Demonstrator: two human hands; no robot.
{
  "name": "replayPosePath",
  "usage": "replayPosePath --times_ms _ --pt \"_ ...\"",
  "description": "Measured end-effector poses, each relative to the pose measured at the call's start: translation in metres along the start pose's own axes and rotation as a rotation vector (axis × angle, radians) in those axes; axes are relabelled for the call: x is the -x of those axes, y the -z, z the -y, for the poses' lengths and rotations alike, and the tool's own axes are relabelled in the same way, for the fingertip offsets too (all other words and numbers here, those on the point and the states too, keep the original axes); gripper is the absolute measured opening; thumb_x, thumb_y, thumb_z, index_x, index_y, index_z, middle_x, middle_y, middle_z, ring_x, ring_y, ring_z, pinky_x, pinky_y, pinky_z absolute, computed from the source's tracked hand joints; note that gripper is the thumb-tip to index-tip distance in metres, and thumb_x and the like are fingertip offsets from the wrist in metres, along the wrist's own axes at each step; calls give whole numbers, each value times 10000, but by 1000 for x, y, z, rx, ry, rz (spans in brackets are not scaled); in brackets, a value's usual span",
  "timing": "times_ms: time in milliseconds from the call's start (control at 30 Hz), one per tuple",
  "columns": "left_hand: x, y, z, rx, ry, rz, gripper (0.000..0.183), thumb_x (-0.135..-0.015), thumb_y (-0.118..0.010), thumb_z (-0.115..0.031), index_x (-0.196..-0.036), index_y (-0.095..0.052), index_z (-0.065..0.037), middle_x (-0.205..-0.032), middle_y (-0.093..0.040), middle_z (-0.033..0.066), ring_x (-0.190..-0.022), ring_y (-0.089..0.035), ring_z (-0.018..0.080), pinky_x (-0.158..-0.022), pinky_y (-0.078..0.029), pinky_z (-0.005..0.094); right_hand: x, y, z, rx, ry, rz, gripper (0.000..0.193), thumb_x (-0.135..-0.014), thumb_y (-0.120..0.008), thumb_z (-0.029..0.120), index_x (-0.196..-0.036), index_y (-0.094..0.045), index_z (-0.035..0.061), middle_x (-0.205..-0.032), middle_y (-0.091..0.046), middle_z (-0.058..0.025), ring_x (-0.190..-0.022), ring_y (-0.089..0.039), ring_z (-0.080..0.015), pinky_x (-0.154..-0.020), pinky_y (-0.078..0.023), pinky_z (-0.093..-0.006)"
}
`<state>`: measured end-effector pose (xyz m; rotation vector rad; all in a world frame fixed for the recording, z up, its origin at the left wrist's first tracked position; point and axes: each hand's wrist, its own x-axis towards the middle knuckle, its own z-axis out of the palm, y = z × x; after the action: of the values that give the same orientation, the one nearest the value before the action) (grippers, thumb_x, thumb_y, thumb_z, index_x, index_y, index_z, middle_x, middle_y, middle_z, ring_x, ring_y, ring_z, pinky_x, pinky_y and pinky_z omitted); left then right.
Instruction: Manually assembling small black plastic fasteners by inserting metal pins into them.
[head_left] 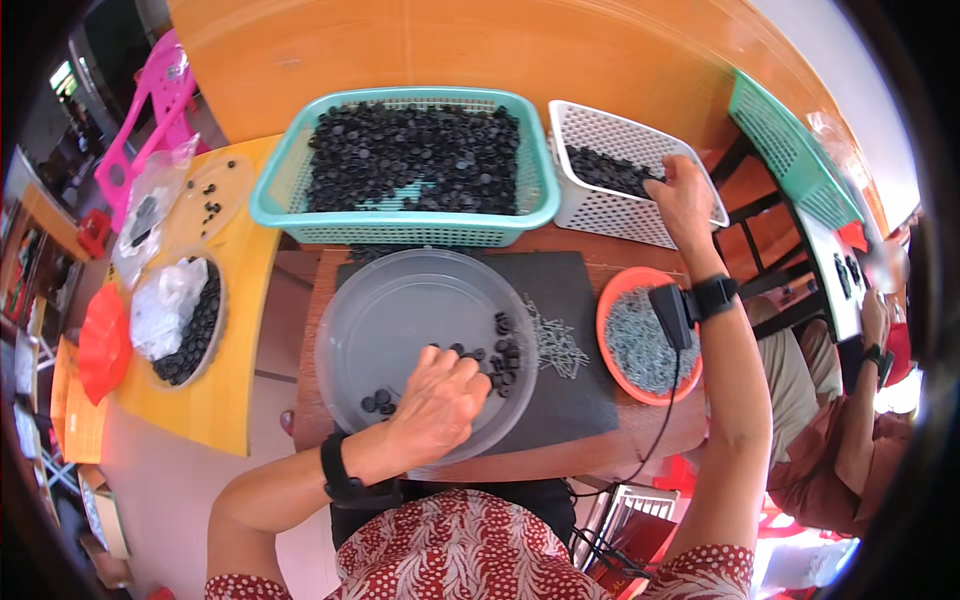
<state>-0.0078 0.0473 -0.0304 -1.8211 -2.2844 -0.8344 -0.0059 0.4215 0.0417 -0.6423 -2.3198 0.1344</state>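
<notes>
My left hand is curled over the clear plastic basin, knuckles up. Its fingertips are hidden, so what they hold cannot be made out. Small round black caps lie at the basin's right side, and a few more sit by its lower left. Farther right, my right hand reaches over the white perforated basket, fingers bent together at small black parts inside. Whether a part is between those fingertips is too small to tell.
A teal basket full of black discs stands behind the basin. Metal screws or pins fill an orange bowl, with a loose pile on the dark mat. A cable hangs from my right wrist. A co-worker sits at right.
</notes>
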Motion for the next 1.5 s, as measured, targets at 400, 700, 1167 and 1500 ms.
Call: replayPosePath --times_ms 400,700,1167,1500 --pt "7 38 12 1256 717 -59 98 -807 -664 -38 -814 -567 -23 -741 -590 17 -639 -537 55 -581 -442 184 129 52 92 -491 119 265 193 -727 -653 -2 -915 -607 0 -833 -621 -133 -733 -601 -269 -659 -473 -331" --pt "-5 85 74 573 666 -304 120 -745 -681 -35 -744 -561 -26 -676 -571 -8 -621 -509 55 -572 -424 217 183 56 98 -569 241 294 193 -677 -631 -99 -848 -586 -22 -813 -596 -156 -736 -577 -326 -638 -470 -371" --pt "-31 54 137 -103 506 -296 84 -742 -651 -82 -757 -608 -12 -577 -562 84 -536 -539 178 -548 -437 319 188 52 97 -589 248 303 192 -687 -635 -102 -855 -581 -27 -815 -596 -147 -725 -579 -311 -630 -468 -355" --pt "-15 55 41 152 82 33 150 -701 -655 -56 -851 -644 -45 -785 -601 75 -766 -560 264 -681 -456 362 200 63 97 -600 198 328 190 -710 -633 -106 -877 -594 -27 -840 -604 -138 -735 -592 -284 -646 -475 -333"
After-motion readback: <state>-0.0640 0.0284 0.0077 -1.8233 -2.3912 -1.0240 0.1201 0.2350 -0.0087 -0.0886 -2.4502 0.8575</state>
